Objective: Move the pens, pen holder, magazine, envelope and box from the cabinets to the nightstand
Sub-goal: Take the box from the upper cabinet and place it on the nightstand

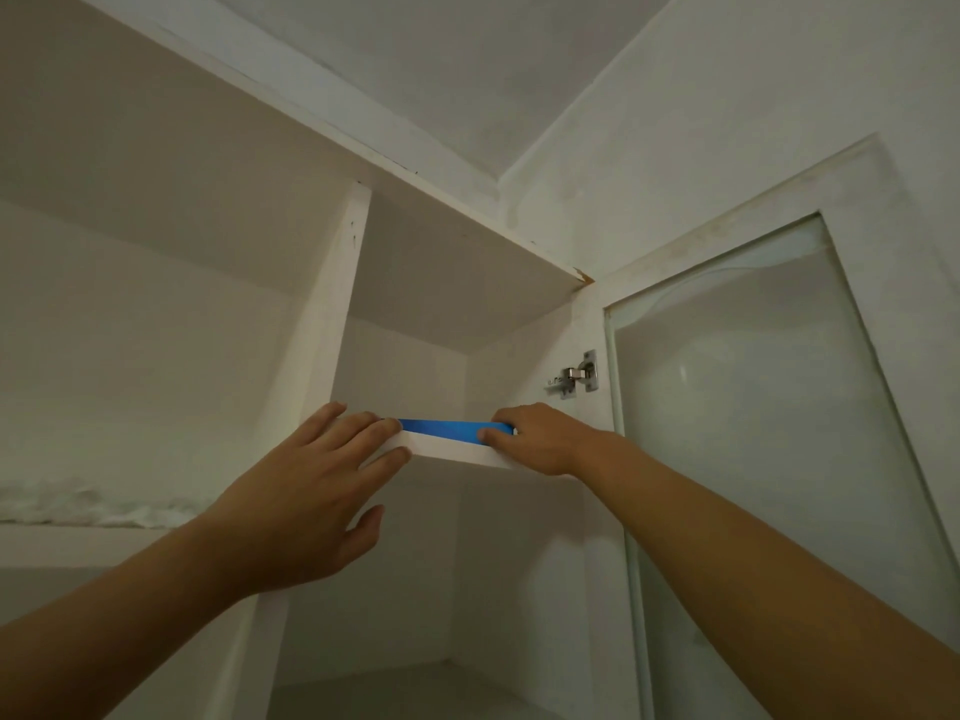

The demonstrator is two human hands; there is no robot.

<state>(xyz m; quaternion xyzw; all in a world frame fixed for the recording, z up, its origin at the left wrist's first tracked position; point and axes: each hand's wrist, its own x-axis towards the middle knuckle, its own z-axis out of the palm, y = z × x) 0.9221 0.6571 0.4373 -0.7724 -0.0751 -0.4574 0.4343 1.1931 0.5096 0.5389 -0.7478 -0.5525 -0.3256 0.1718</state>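
View from below into an open white wall cabinet [358,283]. A flat blue object [447,427] (only its thin front edge shows, so whether it is the box, the magazine or the envelope cannot be told) lies on the white upper shelf [452,453] of the right-hand compartment, at the shelf's front lip. The left hand [311,491] reaches up to the object's left end: its fingers are nearly straight and slightly apart, their tips laid over the shelf edge and touching the blue edge, the thumb hanging free below the shelf. The right hand [535,439] meets the object's right end; its fingers are bent over that end and its thumb lies along the blue edge, though how firmly it holds cannot be told. The glass-panelled white cabinet door [769,407] stands open at right, hung on a metal hinge [574,379]. A crumpled whitish cloth [88,506] lies on the shelf of the left-hand compartment.
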